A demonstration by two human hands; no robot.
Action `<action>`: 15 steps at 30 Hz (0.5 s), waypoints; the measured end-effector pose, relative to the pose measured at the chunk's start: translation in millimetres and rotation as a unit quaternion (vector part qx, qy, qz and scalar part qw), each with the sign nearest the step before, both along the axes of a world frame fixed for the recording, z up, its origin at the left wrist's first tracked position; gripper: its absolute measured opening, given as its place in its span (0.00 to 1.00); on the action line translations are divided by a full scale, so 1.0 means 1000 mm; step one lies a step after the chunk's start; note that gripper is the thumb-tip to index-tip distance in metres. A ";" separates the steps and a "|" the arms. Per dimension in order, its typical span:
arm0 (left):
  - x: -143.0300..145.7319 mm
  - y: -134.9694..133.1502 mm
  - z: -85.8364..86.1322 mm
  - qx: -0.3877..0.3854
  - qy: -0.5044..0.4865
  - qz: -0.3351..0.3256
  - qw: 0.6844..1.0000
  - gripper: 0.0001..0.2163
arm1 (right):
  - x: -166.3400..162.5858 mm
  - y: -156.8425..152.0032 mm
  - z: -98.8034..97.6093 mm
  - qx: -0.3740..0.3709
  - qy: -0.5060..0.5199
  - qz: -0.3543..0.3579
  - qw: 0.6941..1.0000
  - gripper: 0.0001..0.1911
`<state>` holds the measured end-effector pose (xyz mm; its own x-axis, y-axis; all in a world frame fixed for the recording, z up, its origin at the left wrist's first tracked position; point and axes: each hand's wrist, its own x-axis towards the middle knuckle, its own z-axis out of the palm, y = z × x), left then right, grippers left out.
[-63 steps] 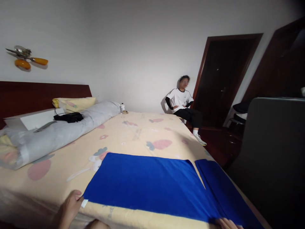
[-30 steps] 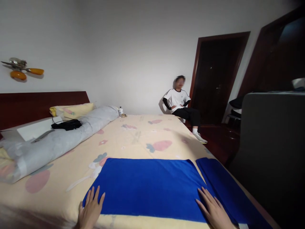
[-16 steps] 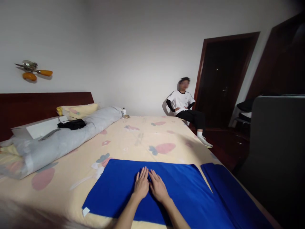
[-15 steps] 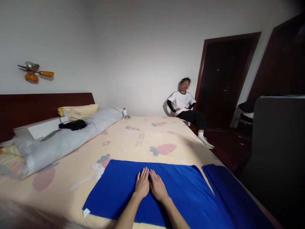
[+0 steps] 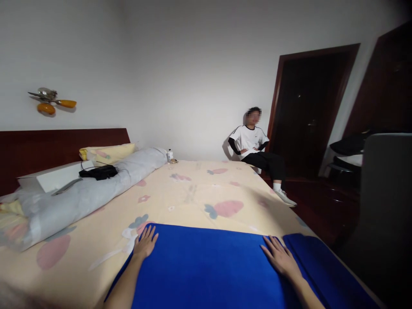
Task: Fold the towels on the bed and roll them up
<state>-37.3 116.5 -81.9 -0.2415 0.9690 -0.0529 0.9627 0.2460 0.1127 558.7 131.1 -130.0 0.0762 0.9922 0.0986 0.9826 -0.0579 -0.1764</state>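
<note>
A blue cloth (image 5: 206, 266) lies spread on the bed (image 5: 180, 197), which has a cream sheet with a strawberry print. My left hand (image 5: 145, 243) rests flat at the cloth's far left corner, fingers apart. At the far right corner, my right hand (image 5: 280, 256) is laid flat with its fingers spread. Both hands are empty. A second blue cloth (image 5: 325, 266), which looks folded, lies just right of my right hand. The near edge of the spread cloth runs out of view.
A grey rolled quilt (image 5: 86, 201) runs along the left, with a black item (image 5: 98, 171) and a white box (image 5: 59, 177) by it. A small bottle (image 5: 170, 155) stands at the back. A person (image 5: 252, 139) sits at the far right corner. A dark chair back (image 5: 386, 206) stands at right.
My hands have moved apart from the middle of the blue cloth, the left one to its far left corner, the right one to its far right corner. The view has shifted slightly.
</note>
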 end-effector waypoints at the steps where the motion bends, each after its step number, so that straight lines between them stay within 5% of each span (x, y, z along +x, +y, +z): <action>1: -0.006 0.001 0.000 -0.001 0.001 0.009 1.000 0.28 | 0.007 0.002 -0.003 0.001 -0.002 -0.014 1.000 0.36; 4: -0.012 0.004 0.001 0.003 0.004 0.027 1.000 0.28 | 0.013 0.000 -0.002 0.001 -0.009 -0.036 0.999 0.38; 8: 0.011 0.012 0.009 0.015 0.014 0.054 0.998 0.27 | -0.003 -0.007 0.025 -0.032 -0.015 -0.048 0.998 0.37; 11: 0.060 0.017 0.011 0.045 0.014 0.000 0.999 0.28 | -0.043 -0.009 0.046 -0.004 -0.028 -0.031 0.999 0.34; 15: 0.164 0.015 -0.001 0.070 -0.020 -0.170 0.983 0.29 | -0.144 -0.007 0.050 0.022 -0.009 0.112 0.993 0.33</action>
